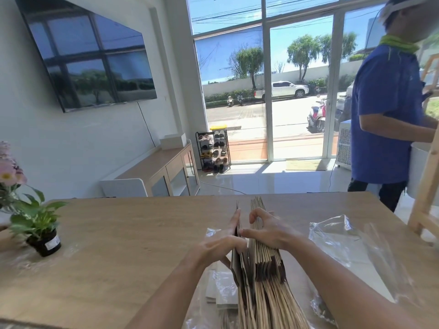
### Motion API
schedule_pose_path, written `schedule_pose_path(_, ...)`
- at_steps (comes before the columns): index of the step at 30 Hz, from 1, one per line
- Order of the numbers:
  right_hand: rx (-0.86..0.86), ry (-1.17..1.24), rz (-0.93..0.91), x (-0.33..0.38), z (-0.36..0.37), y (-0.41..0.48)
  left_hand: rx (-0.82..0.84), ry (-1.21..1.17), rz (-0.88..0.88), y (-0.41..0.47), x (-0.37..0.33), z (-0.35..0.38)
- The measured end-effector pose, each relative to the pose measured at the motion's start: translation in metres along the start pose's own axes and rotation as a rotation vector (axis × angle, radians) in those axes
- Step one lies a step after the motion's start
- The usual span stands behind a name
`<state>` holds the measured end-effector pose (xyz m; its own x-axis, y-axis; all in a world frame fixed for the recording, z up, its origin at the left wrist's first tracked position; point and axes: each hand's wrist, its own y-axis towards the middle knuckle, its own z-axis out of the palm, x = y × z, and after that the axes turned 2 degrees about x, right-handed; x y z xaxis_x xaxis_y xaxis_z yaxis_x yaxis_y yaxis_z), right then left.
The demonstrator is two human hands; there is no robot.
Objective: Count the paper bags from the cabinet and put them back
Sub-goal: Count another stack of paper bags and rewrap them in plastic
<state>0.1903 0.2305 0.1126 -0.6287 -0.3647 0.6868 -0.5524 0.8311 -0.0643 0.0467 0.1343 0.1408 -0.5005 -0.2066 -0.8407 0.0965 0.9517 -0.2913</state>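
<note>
Paper bags [268, 276] on edge, clear plastic wrap [337, 236] beside, potted plant [38, 224] left

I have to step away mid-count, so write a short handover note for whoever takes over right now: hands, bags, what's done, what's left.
Left hand: flat against a thin batch of bags split off to the left.
Right hand: on top of the larger batch, fingers curled at the gap.
Paper bags: one bundle standing on edge on the wooden table, parted in two.
Clear plastic wrap: lies open to the right of the bags.
Done: bags out and unwrapped, count apparently started.
Left: most of the count, then returning the bags to the cabinet.
</note>
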Motion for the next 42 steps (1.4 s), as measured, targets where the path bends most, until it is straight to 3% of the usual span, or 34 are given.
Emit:
schedule_pose_path(19, 0.035, 0.129, 0.004, -0.001, -0.002, -0.006, -0.022, -0.012, -0.007, 0.013, 0.013, -0.004)
schedule_pose_path(32, 0.036, -0.038, 0.025, 0.01, -0.001, -0.006, -0.011, -0.299, 0.032, 0.026, 0.027, -0.008)
schedule_pose_path(42, -0.004, 0.068, 0.053, 0.011, 0.002, -0.011, 0.011, -0.41, 0.041, 0.03, 0.031, -0.007)
